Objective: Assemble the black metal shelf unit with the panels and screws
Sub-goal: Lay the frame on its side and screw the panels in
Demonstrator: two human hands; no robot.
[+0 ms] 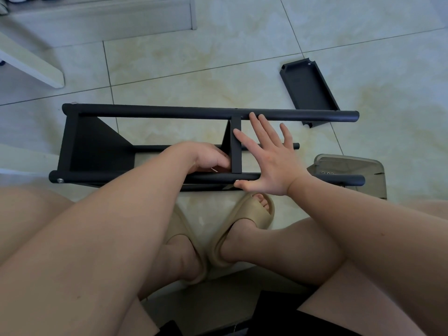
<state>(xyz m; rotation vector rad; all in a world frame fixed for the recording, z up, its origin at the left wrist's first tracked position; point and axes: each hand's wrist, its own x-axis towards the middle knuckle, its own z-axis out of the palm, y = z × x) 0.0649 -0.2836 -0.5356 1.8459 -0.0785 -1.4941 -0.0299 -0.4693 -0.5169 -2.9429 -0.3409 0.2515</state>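
Pressing flat with my right grip (266,161) now: fingers straight and spread wide, nothing held, palm braced against the right-hand face of the middle panel (236,146). The thumb is down on the near pole (121,177) and the fingertips are up by the far pole (157,112). I reckon that's to keep the panel square between the poles and stop it sliding.

On the panel's other face, my left grip (208,157) is tucked in tight against it, low by the near pole, fingers curled. It looks to be working at the joint there, maybe with a screw. I can't tell whether anything is in it; a thin pale sliver shows under the knuckles and that's all.

The shelf unit (327,179) lies on its side on the floor (194,69), so the joints face up at me. Well left of the middle panel, the end panel (101,151) is already in, with a silver screw head (59,181) showing at the near pole's tip.

Beyond the middle panel and off to the right, a loose panel (308,88) waits on the tiles, its near end tucked behind the far pole. Right of the middle panel, behind the near pole's free end, sits a clear box (351,166) with what seem to be screws inside, in easy reach, I'd say.
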